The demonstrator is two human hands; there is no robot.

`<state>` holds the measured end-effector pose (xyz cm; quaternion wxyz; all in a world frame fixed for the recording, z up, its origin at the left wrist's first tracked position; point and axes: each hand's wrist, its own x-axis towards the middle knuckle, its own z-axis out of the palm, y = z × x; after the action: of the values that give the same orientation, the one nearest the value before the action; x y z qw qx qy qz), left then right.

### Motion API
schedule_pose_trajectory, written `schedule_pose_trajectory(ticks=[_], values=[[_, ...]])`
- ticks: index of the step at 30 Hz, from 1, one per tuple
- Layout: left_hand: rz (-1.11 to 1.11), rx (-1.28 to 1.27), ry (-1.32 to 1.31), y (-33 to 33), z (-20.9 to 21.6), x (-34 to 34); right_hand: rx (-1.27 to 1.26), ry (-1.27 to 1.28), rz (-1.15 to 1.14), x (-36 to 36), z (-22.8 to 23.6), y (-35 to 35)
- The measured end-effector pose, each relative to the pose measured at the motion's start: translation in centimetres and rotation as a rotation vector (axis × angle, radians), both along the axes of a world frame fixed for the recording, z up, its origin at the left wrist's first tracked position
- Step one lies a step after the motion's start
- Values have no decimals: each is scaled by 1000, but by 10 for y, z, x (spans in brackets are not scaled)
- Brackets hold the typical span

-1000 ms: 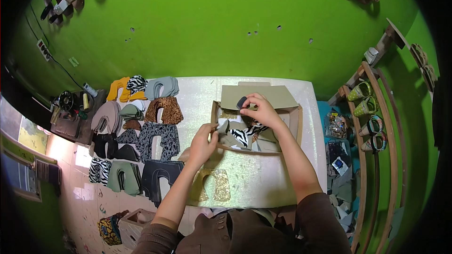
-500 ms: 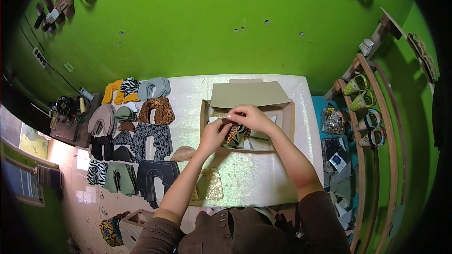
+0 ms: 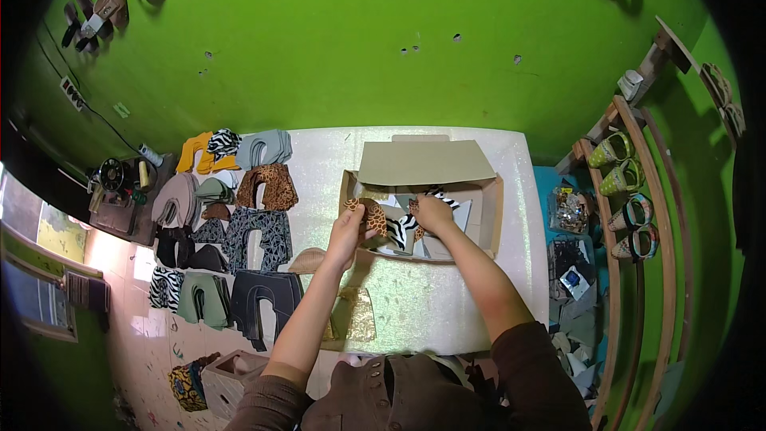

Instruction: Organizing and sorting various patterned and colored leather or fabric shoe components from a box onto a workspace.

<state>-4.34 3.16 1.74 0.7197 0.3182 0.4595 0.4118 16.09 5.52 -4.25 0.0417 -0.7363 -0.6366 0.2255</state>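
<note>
An open cardboard box [image 3: 495,219] with its lid tipped back stands on the table. At its left front side, my left hand [image 3: 345,238] grips a brown giraffe-print cut piece [image 3: 373,219] between thumb and fingers. My right hand [image 3: 436,215] is inside the box, its fingers closed at a small spotted cut piece [image 3: 413,206]. Zebra-print pieces [image 3: 401,228] lie between the hands and beyond the right one, among white and grey scraps. The right fingertips are partly hidden.
Stacks of U-shaped cut pieces, such as the dark grey stack [image 3: 266,287] and the leopard-print stack [image 3: 279,178], cover the table's left side. A gold piece [image 3: 355,315] lies near the front edge. A wooden rack [image 3: 638,191] with sandals stands at right, beside bins of scraps [image 3: 570,211].
My hands were together over the box; they have since moved apart. The left went left with the giraffe-print piece, and the right lowered into the box.
</note>
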Motion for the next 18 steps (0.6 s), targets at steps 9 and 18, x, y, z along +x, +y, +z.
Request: schedule_pose_trajectory(ticks=[9, 18], values=[[-8, 23, 126, -9, -4, -14, 200, 342, 147, 24, 61, -18], [-218, -79, 87, -20, 0, 7, 249, 799, 273, 8, 108, -46]])
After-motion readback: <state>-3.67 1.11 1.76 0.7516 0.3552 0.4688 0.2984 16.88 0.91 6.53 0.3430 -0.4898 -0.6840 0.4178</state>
